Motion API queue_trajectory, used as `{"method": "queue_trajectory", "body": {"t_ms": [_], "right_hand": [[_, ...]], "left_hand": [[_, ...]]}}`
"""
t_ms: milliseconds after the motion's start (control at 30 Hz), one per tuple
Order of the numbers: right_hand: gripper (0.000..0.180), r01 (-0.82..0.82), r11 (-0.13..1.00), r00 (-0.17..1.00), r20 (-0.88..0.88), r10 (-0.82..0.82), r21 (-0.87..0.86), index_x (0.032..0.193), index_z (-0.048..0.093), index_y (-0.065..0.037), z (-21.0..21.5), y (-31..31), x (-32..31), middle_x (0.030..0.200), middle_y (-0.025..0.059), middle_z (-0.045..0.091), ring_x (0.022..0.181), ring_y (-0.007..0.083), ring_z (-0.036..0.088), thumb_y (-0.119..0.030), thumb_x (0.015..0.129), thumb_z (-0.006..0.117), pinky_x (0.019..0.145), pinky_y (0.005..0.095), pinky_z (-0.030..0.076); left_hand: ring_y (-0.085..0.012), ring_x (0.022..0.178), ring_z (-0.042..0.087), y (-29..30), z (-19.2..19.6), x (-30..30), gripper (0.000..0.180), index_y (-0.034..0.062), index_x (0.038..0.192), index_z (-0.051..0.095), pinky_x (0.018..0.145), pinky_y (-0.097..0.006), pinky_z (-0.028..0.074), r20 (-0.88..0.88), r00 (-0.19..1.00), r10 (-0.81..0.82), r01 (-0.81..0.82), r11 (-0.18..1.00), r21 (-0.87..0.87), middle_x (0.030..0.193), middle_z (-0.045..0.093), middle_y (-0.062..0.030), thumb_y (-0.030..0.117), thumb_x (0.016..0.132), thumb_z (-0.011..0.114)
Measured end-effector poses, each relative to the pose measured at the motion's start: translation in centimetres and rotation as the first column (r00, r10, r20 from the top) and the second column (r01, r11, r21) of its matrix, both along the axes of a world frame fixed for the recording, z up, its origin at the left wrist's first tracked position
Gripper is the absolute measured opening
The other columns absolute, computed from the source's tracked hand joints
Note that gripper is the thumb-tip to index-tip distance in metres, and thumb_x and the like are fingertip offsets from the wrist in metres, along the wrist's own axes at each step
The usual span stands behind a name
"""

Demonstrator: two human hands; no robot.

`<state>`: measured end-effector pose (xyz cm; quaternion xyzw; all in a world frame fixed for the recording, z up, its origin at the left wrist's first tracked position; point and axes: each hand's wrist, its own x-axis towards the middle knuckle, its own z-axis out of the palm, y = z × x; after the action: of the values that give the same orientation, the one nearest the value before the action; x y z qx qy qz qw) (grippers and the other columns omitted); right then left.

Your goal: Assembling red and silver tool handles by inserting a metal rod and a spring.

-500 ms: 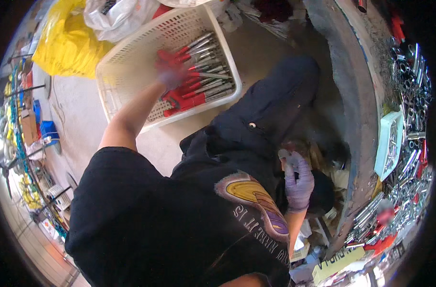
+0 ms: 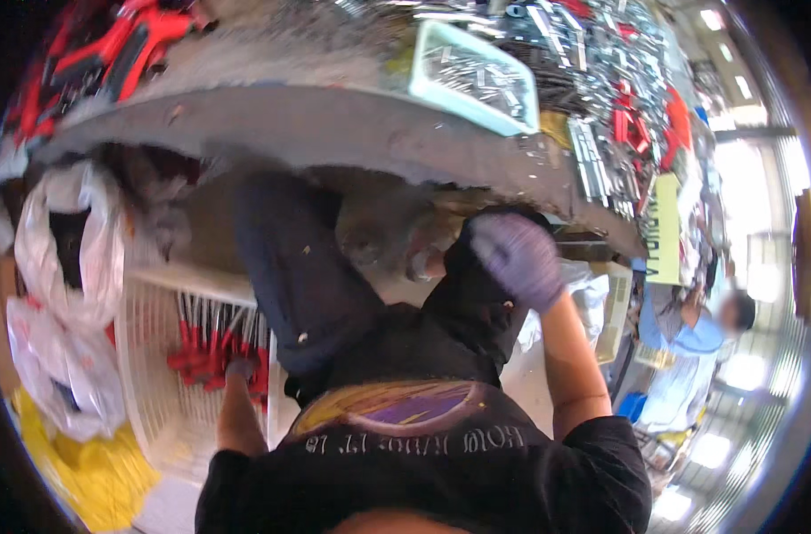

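Observation:
My left hand (image 2: 241, 367) reaches into a white slotted plastic basket (image 2: 147, 374) at the left. It lies against several red-handled metal tools (image 2: 211, 354) whose shafts point away from me; its fingers are mostly hidden, so I cannot see whether it grips one. My right hand (image 2: 519, 258), in a light purple-grey glove, is raised above my right knee, near the bench edge. It is smeared by motion, and whether anything is in it cannot be seen.
Across the front runs a worn workbench (image 2: 334, 120). It carries a pale green tray (image 2: 423, 67) of small metal rods, heaped metal parts (image 2: 592, 53) and red-black tools (image 2: 129, 44). White bags (image 2: 72, 258) and a yellow bag (image 2: 89, 463) stand left. A person (image 2: 690, 329) is at far right.
My view has swung to the right, bringing the bench across the front. My right hand has risen from beside my body toward the bench edge. The left hand stays at the red-handled tools.

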<state>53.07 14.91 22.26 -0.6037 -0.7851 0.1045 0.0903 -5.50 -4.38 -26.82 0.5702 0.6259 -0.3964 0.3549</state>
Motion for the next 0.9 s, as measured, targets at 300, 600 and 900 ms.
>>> {"method": "queue_trajectory", "body": {"t_ms": [300,600,900], "right_hand": [[0.026,0.414,0.782,0.627,0.477,-0.616,0.466,0.097,0.062,-0.006,3.1,9.1,17.2,0.094,0.0203,0.063,0.091,0.0367,0.061,-0.025,0.081,0.057,0.079,0.0449,0.048],[0.028,0.502,0.827,0.824,0.15,-0.546,0.253,0.098,0.059,0.001,9.7,12.1,14.6,0.088,0.0196,0.064,0.079,0.0318,0.063,-0.018,0.078,0.062,0.075,0.0397,0.05],[0.028,0.108,0.978,0.618,-0.759,-0.205,-0.176,0.109,0.061,0.001,12.2,15.8,1.3,0.087,0.005,0.063,0.076,0.0089,0.057,-0.009,0.083,0.059,0.07,0.0223,0.047]], "left_hand": [[-0.0325,0.11,0.054,19.8,25.5,11.7,0.041,0.0025,0.129,0.047,0.092,-0.041,0.044,0.717,0.684,0.132,-0.714,-0.078,0.695,0.121,0.054,-0.0176,0.004,0.088,0.051],[-0.0333,0.087,0.06,28.1,47.4,36.1,0.023,0.003,0.098,0.061,0.079,-0.036,0.048,0.747,0.244,-0.618,-0.579,0.525,0.624,0.093,0.062,-0.0158,0.005,0.075,0.062],[-0.016,0.077,0.06,33.5,50.7,43.9,0.059,0.0069,0.136,0.037,0.065,-0.027,0.049,0.886,-0.464,-0.002,-0.445,0.865,-0.231,0.1,0.06,-0.0086,0.042,0.092,0.054]]}}
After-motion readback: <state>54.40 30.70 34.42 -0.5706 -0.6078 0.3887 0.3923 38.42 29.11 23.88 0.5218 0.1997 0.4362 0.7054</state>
